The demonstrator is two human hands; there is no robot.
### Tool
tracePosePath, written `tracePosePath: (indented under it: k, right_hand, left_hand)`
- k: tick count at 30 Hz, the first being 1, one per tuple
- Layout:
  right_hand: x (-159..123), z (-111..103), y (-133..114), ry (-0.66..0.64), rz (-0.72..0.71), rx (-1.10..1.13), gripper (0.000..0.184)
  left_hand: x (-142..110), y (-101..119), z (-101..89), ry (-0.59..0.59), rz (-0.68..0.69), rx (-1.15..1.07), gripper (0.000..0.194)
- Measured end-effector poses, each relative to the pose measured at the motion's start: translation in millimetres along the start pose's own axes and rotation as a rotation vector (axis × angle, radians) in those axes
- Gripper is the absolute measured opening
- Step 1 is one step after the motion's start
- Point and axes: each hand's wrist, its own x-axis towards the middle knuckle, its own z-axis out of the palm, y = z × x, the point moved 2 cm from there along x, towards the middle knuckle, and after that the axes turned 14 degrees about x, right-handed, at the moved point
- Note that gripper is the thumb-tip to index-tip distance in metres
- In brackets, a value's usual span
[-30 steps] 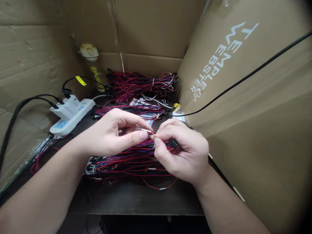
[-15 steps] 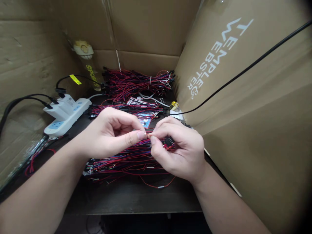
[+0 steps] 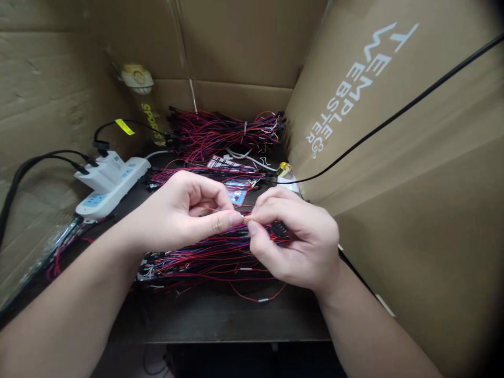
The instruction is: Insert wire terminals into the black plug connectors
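Both hands meet above the front bundle of red, blue and black wires (image 3: 212,257). My left hand (image 3: 181,215) pinches a thin orange-red wire (image 3: 246,220) between thumb and forefinger. Close against it, my right hand (image 3: 299,236) also pinches the wire, with its thumb and forefinger tips almost touching those of the left. The exact wire end is hidden by the fingertips. A black multi-pin connector (image 3: 279,229) shows beside the right palm, by the curled fingers. An orange-red loop with a white sleeve (image 3: 263,300) hangs below over the dark table (image 3: 220,320).
Two more wire bundles lie behind, a middle one (image 3: 192,173) and a large one tied at the back (image 3: 220,134). At left sits a white power strip (image 3: 129,170) with plugs. A bottle (image 3: 144,100) stands behind it. Cardboard walls (image 3: 394,173) surround the table; a black cable (image 3: 378,131) crosses the right.
The view has shifted slightly. Both hands have moved a little to the right together, still pinching the wire. A thin wire strand now shows at the left hand's curled fingers.
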Motion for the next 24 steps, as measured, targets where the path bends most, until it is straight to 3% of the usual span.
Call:
tracePosePath:
  k: [24]
  right_hand:
    - [-1.1, -1.1, -0.9, -0.001, 0.044, 0.006, 0.013]
  left_hand:
    - [-1.0, -6.3, 1.7, 0.06, 0.031, -0.102, 0.009]
